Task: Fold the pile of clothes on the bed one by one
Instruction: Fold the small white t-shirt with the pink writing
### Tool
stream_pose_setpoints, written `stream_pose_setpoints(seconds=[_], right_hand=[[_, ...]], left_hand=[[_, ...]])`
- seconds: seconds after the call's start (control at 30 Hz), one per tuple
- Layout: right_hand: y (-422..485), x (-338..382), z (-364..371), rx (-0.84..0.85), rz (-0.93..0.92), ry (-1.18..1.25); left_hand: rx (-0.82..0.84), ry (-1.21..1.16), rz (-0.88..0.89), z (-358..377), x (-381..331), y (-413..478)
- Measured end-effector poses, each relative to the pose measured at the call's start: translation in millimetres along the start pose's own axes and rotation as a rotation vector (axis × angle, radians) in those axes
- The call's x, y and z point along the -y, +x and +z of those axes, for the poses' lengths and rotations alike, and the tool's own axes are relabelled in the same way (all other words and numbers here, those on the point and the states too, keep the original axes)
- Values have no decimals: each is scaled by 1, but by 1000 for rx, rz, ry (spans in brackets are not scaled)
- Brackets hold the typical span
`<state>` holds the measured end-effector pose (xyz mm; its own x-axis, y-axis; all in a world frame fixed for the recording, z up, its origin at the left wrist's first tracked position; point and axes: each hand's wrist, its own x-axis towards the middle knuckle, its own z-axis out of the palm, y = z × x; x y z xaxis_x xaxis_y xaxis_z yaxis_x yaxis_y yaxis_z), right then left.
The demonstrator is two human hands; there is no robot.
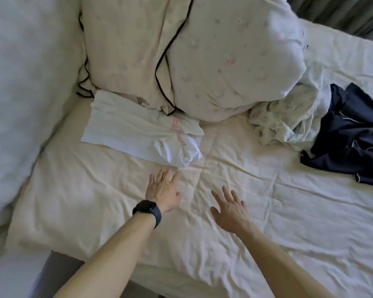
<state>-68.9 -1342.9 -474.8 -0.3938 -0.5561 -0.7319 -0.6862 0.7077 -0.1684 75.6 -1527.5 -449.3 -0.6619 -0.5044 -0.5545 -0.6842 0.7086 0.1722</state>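
Both my hands are out flat over the cream bed sheet (224, 244) with nothing in them. My left hand (163, 191), with a black smartwatch (148, 209) on its wrist, has its fingers (170, 176) straight and slightly spread. My right hand (229, 209) lies just beside it, fingers (226, 193) relaxed and fanned, thumb out to the side. I cannot tell whether either palm presses the sheet or hovers just over it. Just beyond my left fingertips, close but not touching, lies the folded white garment (142, 134), a long flat rectangle with pink script near the end closest to my fingers, where the cloth bunches a little. The unfolded clothes are well apart from my right fingers, off to their right and farther up the bed. There a pale crumpled garment (289, 121) lies in a loose heap, and touching it on the far right side is a navy garment (349, 136) with thin white piping, also rumpled. Straight ahead of both sets of fingertips, past the folded piece, a large cream pillow (181, 50) with black piping stands propped up, its lower edge resting on the far edge of the folded garment. To the left of my left hand a thick white duvet (19, 82) is bunched up along the side of the bed. A grey-green curtain (342, 11) shows far off beyond my right fingers.
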Motion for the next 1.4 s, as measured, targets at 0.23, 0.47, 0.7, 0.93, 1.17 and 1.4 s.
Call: stream_pose_setpoints(seconds=[0.23, 0.47, 0.7, 0.93, 1.17, 1.4], right_hand=[[67, 2, 80, 27, 47, 13], [75, 3, 104, -7, 116, 135], [13, 18, 10, 82, 338, 1177], [-140, 1, -50, -338, 205, 1119], [-318, -69, -113, -629, -56, 684], [-458, -140, -168, -735, -227, 500]], left_hand=[[-169, -27, 65, 43, 15, 110], [-457, -135, 213, 102, 15, 122], [-522, -536, 332, 73, -40, -1], [-15, -844, 323, 8, -123, -126], [-407, -835, 387, -106, -208, -193], [-290, 40, 765, -169, -317, -265]])
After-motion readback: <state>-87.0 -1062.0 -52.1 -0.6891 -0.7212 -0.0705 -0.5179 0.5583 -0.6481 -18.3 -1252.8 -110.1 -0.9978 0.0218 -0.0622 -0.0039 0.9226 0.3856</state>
